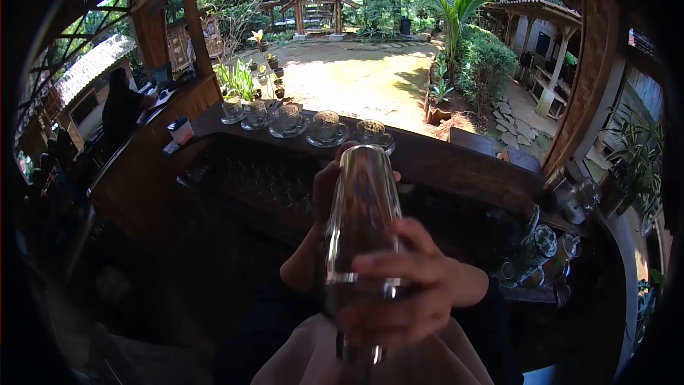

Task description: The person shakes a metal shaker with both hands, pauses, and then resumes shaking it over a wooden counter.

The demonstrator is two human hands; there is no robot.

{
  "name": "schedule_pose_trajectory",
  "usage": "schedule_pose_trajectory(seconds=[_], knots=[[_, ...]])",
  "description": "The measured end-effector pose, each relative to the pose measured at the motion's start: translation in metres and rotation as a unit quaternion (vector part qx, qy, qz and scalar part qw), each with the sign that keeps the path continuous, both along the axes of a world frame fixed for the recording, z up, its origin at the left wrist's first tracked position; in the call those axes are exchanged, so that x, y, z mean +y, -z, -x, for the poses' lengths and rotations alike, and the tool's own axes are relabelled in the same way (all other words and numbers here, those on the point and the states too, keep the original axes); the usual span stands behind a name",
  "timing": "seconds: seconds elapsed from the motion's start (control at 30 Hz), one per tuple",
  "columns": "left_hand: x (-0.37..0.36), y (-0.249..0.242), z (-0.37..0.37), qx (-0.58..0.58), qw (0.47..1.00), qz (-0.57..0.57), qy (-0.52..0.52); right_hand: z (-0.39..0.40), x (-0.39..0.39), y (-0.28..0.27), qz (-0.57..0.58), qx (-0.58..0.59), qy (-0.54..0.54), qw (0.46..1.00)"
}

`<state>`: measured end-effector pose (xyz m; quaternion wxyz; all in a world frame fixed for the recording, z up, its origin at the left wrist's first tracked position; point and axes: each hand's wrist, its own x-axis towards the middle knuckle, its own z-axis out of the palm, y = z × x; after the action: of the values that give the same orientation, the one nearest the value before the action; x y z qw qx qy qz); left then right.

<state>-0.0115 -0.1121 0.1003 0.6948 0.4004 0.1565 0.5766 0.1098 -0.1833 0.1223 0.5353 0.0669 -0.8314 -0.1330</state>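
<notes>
Above the person's lap in the head view, a shiny shaker (365,214) is held in both hands: the right hand (410,285) has its fingers clamped round the lower part, while the left hand (325,192) grips the upper part from behind. Beyond, five filled glass cups (326,127) on saucers line the dark table (467,171)

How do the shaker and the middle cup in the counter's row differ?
The shaker is tall and tapering; the middle cup is short and wide. The left hand and right hand hold the shaker; the cup stands on a saucer. Both catch the light.
</notes>
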Motion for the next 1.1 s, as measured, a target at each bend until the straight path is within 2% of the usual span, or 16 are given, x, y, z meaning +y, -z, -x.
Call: schedule_pose_trajectory(seconds=[0.07,0.13,0.2,0.23,0.27,0.33,0.4,0.47,0.53,0.57,0.67,0.77,0.83,0.87,1.0,1.1], knots=[[0.041,0.028,-0.011,-0.336,0.845,-0.361,0.205,0.000,0.007,0.003,-0.027,0.001,-0.022,0.999],[0.040,0.039,-0.010,-0.299,0.911,-0.196,0.206,0.000,0.017,0.016,-0.067,0.006,-0.062,0.996],[0.064,0.051,-0.016,-0.289,0.900,0.228,0.234,-0.011,0.061,0.036,0.064,0.003,0.063,0.996],[0.129,0.153,-0.025,-0.266,0.913,0.116,0.288,-0.016,0.082,0.046,0.198,0.012,0.100,0.975],[0.142,0.179,-0.030,-0.122,0.958,-0.197,0.169,-0.015,0.107,0.072,0.326,0.092,0.085,0.937],[0.094,0.121,-0.036,-0.269,0.926,0.206,0.170,-0.023,0.100,0.070,0.481,0.150,0.108,0.857],[0.115,0.140,-0.034,-0.336,0.891,0.020,0.304,-0.026,0.085,0.050,0.307,0.087,0.109,0.941],[0.077,0.062,-0.001,-0.303,0.813,0.184,0.462,-0.014,0.043,0.021,0.129,0.000,0.090,0.987],[0.053,0.031,-0.001,-0.329,0.902,-0.111,0.255,0.008,0.006,0.015,-0.008,0.030,0.046,0.998],[0.057,0.027,-0.002,-0.339,0.854,-0.277,0.281,0.012,0.006,0.015,-0.099,0.025,0.001,0.995],[0.071,0.035,-0.001,-0.319,0.850,-0.284,0.308,0.010,0.029,0.026,-0.181,0.046,0.025,0.982],[0.113,0.099,-0.017,-0.300,0.920,0.017,0.253,-0.011,0.108,0.051,0.154,0.049,0.126,0.979],[0.116,0.130,-0.034,-0.193,0.943,0.237,0.131,-0.019,0.144,0.075,0.523,0.158,0.101,0.832],[0.114,0.129,-0.037,-0.133,0.930,0.336,0.068,-0.023,0.140,0.069,0.524,0.180,0.092,0.827],[0.123,0.113,-0.022,-0.419,0.798,0.144,0.408,-0.016,0.074,0.000,0.187,0.056,0.136,0.971],[0.074,0.017,-0.002,-0.322,0.882,-0.083,0.334,-0.008,0.040,-0.012,-0.014,0.012,0.110,0.994]])
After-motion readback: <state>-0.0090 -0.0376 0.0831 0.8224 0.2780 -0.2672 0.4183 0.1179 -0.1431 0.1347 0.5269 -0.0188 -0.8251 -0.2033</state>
